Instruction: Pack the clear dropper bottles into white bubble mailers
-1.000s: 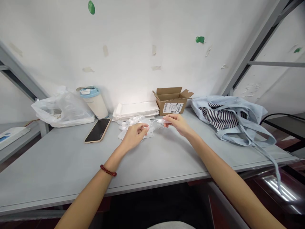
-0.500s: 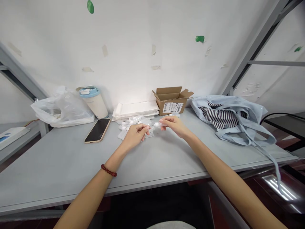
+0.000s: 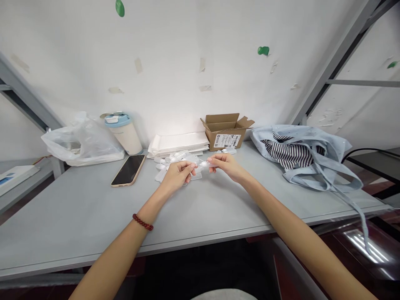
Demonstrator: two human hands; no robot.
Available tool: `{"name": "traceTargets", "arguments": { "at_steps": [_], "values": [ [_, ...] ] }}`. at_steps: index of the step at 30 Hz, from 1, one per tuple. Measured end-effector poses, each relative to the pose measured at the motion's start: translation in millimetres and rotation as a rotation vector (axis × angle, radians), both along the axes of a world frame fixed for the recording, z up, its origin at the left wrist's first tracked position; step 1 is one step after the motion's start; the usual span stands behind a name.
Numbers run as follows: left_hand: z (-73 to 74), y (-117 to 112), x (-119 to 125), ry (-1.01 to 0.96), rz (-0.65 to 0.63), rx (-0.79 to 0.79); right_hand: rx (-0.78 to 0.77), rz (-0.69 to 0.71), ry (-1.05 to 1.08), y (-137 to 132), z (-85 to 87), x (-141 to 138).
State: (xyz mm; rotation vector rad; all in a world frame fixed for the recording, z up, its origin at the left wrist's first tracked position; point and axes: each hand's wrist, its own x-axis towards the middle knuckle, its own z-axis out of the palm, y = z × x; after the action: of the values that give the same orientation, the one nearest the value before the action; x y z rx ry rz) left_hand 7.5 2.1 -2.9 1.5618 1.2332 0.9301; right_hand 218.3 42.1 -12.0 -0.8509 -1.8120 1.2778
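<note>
My left hand (image 3: 179,173) is closed in a pinch over the grey table (image 3: 193,216). What its fingertips hold is too small to make out. Facing it, my right hand (image 3: 225,165) pinches a small translucent white plastic piece (image 3: 204,164), which spans the gap between the two hands. A thin white line curves beside this piece. Behind and left of my left hand lies a pile of similar clear and white plastic pieces (image 3: 161,166), partly hidden by the hand. Several more small clear pieces (image 3: 229,151) lie in front of the cardboard box.
A stack of white sheets or envelopes (image 3: 178,141) and an open cardboard box (image 3: 226,135) stand by the wall. To the left are a phone (image 3: 128,170), a blue-lidded cup (image 3: 125,135) and a white plastic bag (image 3: 83,141). A light blue cloth bag (image 3: 331,143) lies right.
My right hand has shifted very slightly left, closer to my left hand, with the plastic piece still between them. The things on the table stay where they were.
</note>
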Motion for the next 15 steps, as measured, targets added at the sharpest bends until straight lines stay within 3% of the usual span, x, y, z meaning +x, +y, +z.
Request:
{"name": "traceTargets", "arguments": {
  "at_steps": [15],
  "values": [
    [-0.5,0.2,-0.9,-0.036,-0.013,0.001,0.028,0.008,-0.005,1.3,-1.6,1.6]
  ]
}}
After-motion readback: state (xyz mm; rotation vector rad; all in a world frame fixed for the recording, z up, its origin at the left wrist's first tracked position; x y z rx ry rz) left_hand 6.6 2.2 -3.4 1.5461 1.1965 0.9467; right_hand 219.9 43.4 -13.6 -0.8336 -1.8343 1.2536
